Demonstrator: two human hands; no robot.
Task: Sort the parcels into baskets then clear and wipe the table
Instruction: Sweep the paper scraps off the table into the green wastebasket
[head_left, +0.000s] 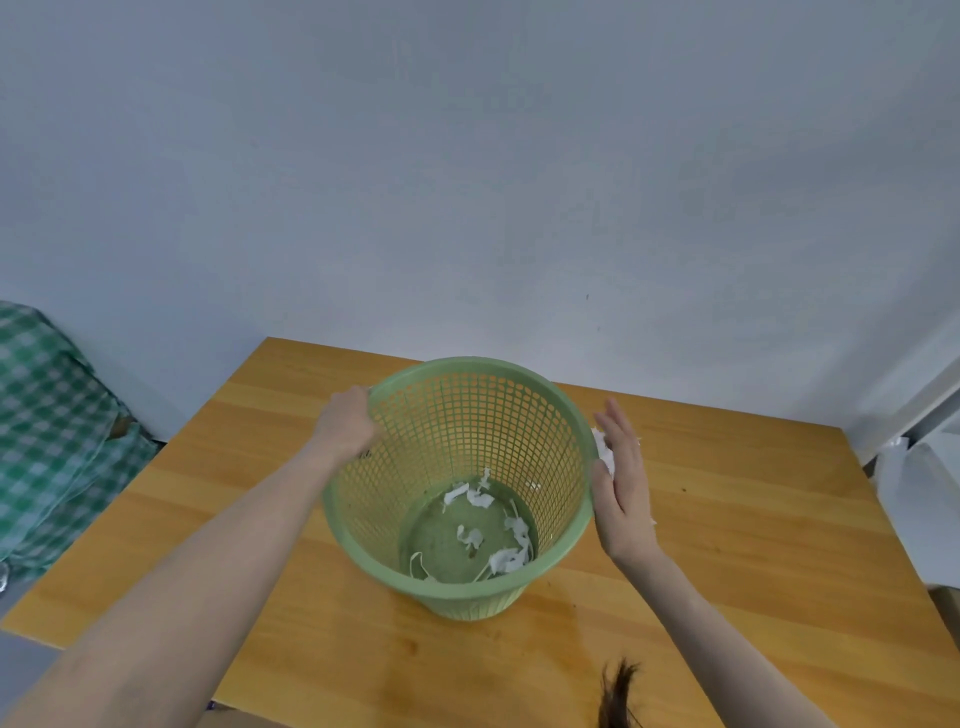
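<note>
Wooden and honey-coloured, the table (727, 545) carried no parcels anywhere in view, so the sorting looked finished and the work seemed to have reached the clearing stage. Its top showed a few dark specks on the right side, which suggested the wiping was yet to be done.

On it, near the middle, stood the green mesh basket (467, 431), tipped a little toward the camera so its floor was visible. A green checked cloth (47, 431) hung off to the far left, away from the table.

The left hand (345, 423) gripped the basket's rim on the left side, fingers curled over the edge. The right hand (623, 493) was flat, fingers straight and together, held just beside the rim on the opposite side. Between its palm and the basket's outer wall sat a white wad (602, 449), paper or tissue, I could not tell which; it was outside the basket, level with the rim, and probably the next thing to go in.

Torn white paper scraps (511, 556) lay scattered on the basket's floor.
</note>
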